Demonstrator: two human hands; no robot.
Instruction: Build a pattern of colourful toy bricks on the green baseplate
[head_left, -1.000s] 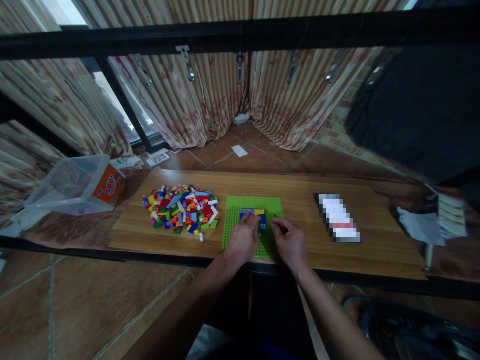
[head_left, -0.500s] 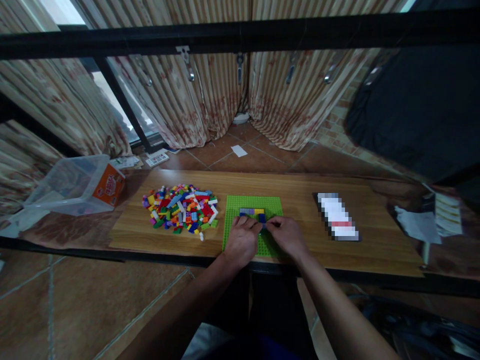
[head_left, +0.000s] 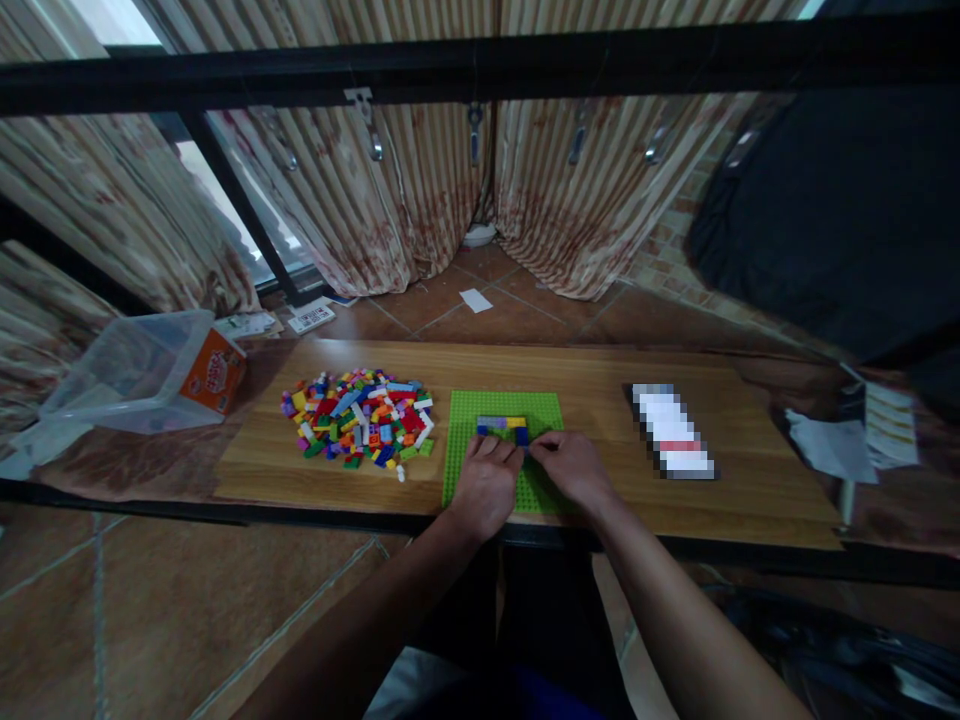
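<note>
A green studded baseplate (head_left: 461, 420) lies on the wooden board in front of me. On it stands a low frame of toy bricks: a row of lilac and yellow bricks (head_left: 501, 422) at the back, with a dark blue brick (head_left: 521, 437) at its right end. My left hand (head_left: 486, 485) rests over the frame's near left part, its fingers curled and hiding what lies beneath. From the right, my right hand (head_left: 570, 465) pinches a small blue brick (head_left: 526, 450) at the frame's near right corner; fingertips cover most of it.
Left of the baseplate is a heap of loose colourful bricks (head_left: 367, 415). A clear plastic box (head_left: 135, 375) with an orange label stands farther left. A phone (head_left: 671, 430), its screen blurred, lies at right on the wooden board (head_left: 600, 380). Papers (head_left: 832, 445) sit beyond it.
Both hands stay at the brick frame with only slight finger shifts. Less of the small blue brick shows between the fingertips. The whole view has shifted slightly.
</note>
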